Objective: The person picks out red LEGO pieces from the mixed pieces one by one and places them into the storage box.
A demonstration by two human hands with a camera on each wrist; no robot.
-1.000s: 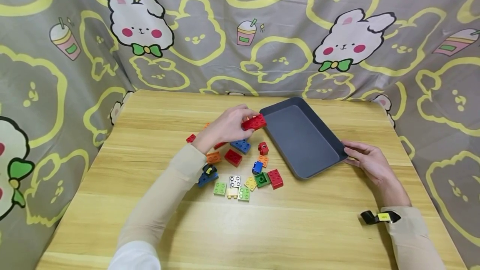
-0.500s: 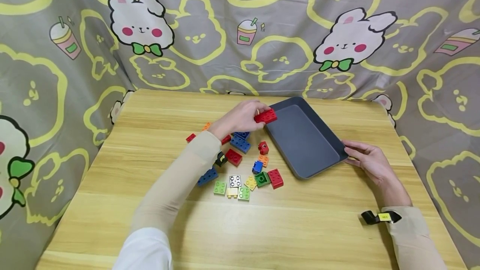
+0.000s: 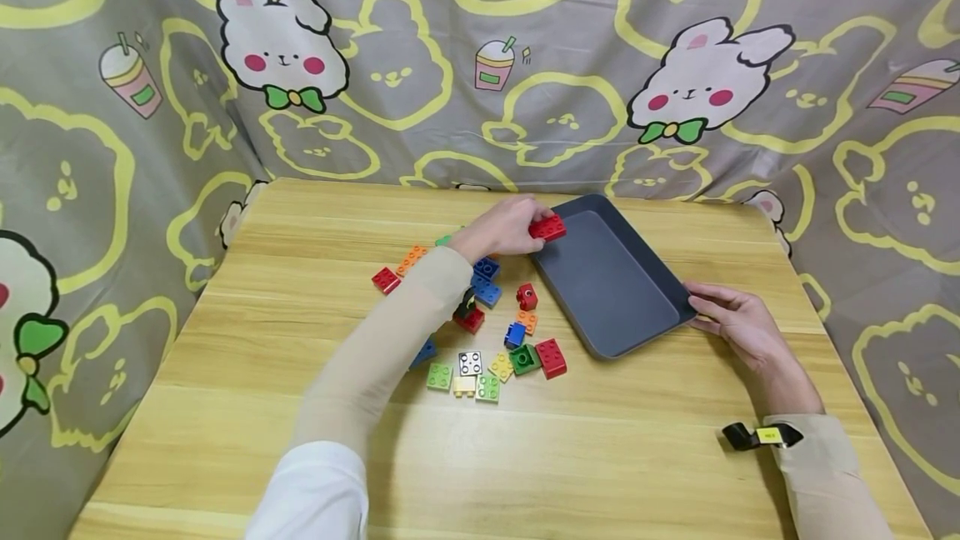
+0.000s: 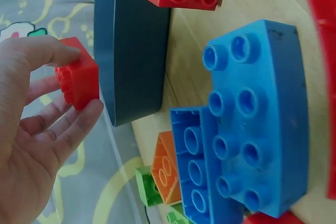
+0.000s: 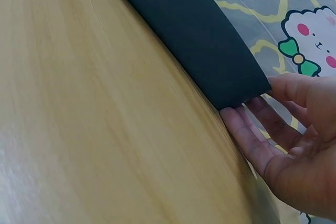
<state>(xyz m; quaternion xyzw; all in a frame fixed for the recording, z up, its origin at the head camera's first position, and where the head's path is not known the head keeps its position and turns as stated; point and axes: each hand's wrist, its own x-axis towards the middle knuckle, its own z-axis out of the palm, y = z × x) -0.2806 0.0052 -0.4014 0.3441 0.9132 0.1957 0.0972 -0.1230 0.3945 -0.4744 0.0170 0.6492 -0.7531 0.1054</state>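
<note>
My left hand (image 3: 506, 227) pinches a red toy brick (image 3: 548, 228) between thumb and fingers, raised over the far-left rim of a dark grey baking tray (image 3: 618, 286). In the left wrist view that brick (image 4: 84, 80) shows with its studs facing the palm, beside the tray's outer wall (image 4: 139, 51). At the tray's right corner, my right hand (image 3: 742, 327) holds on with fingertips and thumb; the right wrist view shows the fingers (image 5: 252, 140) against the corner's outside. Nothing lies on the visible part of the tray's floor.
Several loose bricks lie left of the tray: a red eyed brick (image 3: 527, 297), a blue brick (image 4: 257, 119), a green one (image 3: 525, 358), a red one (image 3: 551, 357) and a white one (image 3: 470, 363). The left forearm (image 3: 397, 332) hides some. A patterned curtain (image 3: 480, 65) hangs behind the wooden table (image 3: 525, 473).
My left hand has moved right with the red brick, from left of the tray to over its rim. The right hand and the tray have stayed put.
</note>
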